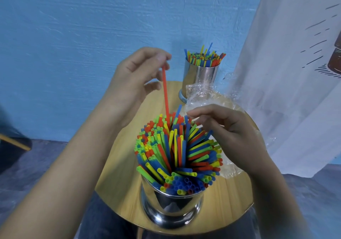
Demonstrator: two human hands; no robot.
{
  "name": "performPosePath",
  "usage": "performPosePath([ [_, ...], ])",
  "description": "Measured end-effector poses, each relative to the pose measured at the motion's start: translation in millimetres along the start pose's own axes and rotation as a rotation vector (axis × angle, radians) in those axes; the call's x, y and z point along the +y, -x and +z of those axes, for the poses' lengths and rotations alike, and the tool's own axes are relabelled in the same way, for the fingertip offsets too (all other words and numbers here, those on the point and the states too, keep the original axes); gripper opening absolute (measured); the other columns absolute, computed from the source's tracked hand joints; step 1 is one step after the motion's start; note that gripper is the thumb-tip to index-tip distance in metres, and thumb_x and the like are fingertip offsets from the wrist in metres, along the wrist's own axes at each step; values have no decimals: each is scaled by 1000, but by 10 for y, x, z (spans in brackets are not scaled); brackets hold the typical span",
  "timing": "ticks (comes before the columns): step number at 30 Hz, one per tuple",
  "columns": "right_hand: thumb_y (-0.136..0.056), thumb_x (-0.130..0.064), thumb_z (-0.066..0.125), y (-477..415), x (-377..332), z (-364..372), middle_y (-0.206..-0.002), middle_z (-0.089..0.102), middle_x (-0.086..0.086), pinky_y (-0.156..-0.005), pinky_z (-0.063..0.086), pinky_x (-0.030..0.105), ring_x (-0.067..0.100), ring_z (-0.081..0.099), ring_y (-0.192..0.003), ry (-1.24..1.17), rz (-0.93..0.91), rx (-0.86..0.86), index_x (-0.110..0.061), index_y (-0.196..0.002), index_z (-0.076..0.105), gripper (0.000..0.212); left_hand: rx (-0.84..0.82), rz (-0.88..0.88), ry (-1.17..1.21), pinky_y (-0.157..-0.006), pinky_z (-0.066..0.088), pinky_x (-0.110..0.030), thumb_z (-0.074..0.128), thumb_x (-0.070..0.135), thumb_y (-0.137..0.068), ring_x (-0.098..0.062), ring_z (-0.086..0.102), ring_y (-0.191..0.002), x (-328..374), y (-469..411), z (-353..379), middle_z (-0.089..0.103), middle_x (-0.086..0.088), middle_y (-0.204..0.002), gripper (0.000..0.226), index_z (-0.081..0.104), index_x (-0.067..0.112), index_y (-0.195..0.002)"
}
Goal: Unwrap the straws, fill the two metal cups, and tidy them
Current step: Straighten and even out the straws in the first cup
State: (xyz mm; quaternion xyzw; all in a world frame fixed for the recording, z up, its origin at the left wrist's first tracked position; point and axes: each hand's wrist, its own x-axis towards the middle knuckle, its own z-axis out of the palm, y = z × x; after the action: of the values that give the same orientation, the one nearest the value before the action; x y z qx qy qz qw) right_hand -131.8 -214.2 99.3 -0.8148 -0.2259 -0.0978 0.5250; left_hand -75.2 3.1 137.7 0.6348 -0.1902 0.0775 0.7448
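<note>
The left hand (136,72) pinches the top of a red straw (165,93) between thumb and fingertips; its lower end stands among the packed straws (177,150) in the near metal cup (171,207). The right hand (230,128) hangs over the right side of the bundle, fingers loosely bent and gripping nothing that shows.

To seat the straw well, keep it upright and ease it straight down into a gap, with the right hand steadying the splayed straws. The bundle is tight and leans right, so forcing may bend the straw.

The far metal cup (200,76) is full. Crumpled plastic wrap (203,94) lies on the counter (118,165) between the cups and to the right, beside a white curtain (286,72).
</note>
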Motion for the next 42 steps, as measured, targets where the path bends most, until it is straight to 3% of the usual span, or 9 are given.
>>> performPosePath([
  [5, -98, -27, 55, 11, -24, 8, -98, 75, -24, -79, 51, 9, -2, 70, -101, -24, -3, 22, -37, -102, 71, 19, 226, -52, 322, -56, 44, -17, 57, 24, -103, -5, 52, -64, -47, -57, -50, 62, 7, -84, 10, 66, 22, -99],
  [9, -93, -33, 56, 15, -67, 10, -91, 74, -29, -74, 49, 5, -7, 70, -93, -43, -1, 5, -38, -98, 71, 17, 426, -64, 456, -59, 49, -16, 59, 24, -104, -3, 57, -61, -108, -52, -139, 63, 7, -84, 8, 64, 21, -98],
  [16, -88, -39, 62, 3, 2, 22, -92, 77, -20, -78, 55, 15, 3, 72, -95, -110, 40, 93, -34, -96, 76, 17, 487, -98, 479, -64, 53, -18, 62, 22, -102, -7, 63, -67, -217, 69, -199, 67, 4, -86, 7, 62, 18, -95],
  [19, -89, -42, 62, 7, 30, 31, -98, 79, -8, -84, 61, 31, 18, 74, -98, -179, 33, 181, -38, -99, 77, 19, 434, -161, 360, -64, 54, -20, 64, 21, -100, -9, 63, -69, -299, 159, -215, 70, 4, -88, 7, 63, 19, -94],
  [26, -100, -26, 54, -15, 51, -10, -99, 77, 4, -78, 60, 34, 27, 74, -94, -481, 92, 452, -17, -106, 72, 22, 123, -309, -124, -70, 55, -25, 71, 33, -82, -10, 67, -75, -331, 315, -205, 76, 1, -88, 11, 71, 22, -83],
  [30, -111, -18, 39, -28, 6, -95, -92, 76, 7, -73, 60, 33, 24, 73, -84, -635, 69, 580, -11, -101, 60, 24, -170, -324, -420, -90, 55, -32, 65, 46, -87, -10, 72, -98, -176, 321, -127, 77, 9, -105, 24, 76, 31, -101],
  [33, -111, -17, 38, -12, -27, -170, -81, 70, 5, -68, 58, 30, 20, 68, -74, -651, 59, 666, -10, -101, 56, 22, -335, -341, -485, -94, 56, -32, 67, 40, -95, -8, 73, -103, -61, 271, -47, 77, 12, -109, 21, 76, 32, -112],
  [37, -111, -16, 39, 24, -47, -198, -78, 66, 2, -68, 56, 31, 19, 66, -74, -485, 50, 638, -6, -114, 54, 18, -425, -358, -604, -91, 58, -32, 62, 24, -101, -8, 75, -95, -39, 192, 26, 79, 11, -101, 18, 79, 27, -106],
  [42, -106, -7, 50, 69, -62, -132, -87, 73, 6, -72, 60, 32, 23, 72, -82, -271, -5, 469, -13, -130, 53, 26, -405, -341, -632, -80, 56, -24, 68, 22, -96, -7, 75, -84, -56, 160, 60, 79, 3, -90, 13, 81, 23, -97],
])
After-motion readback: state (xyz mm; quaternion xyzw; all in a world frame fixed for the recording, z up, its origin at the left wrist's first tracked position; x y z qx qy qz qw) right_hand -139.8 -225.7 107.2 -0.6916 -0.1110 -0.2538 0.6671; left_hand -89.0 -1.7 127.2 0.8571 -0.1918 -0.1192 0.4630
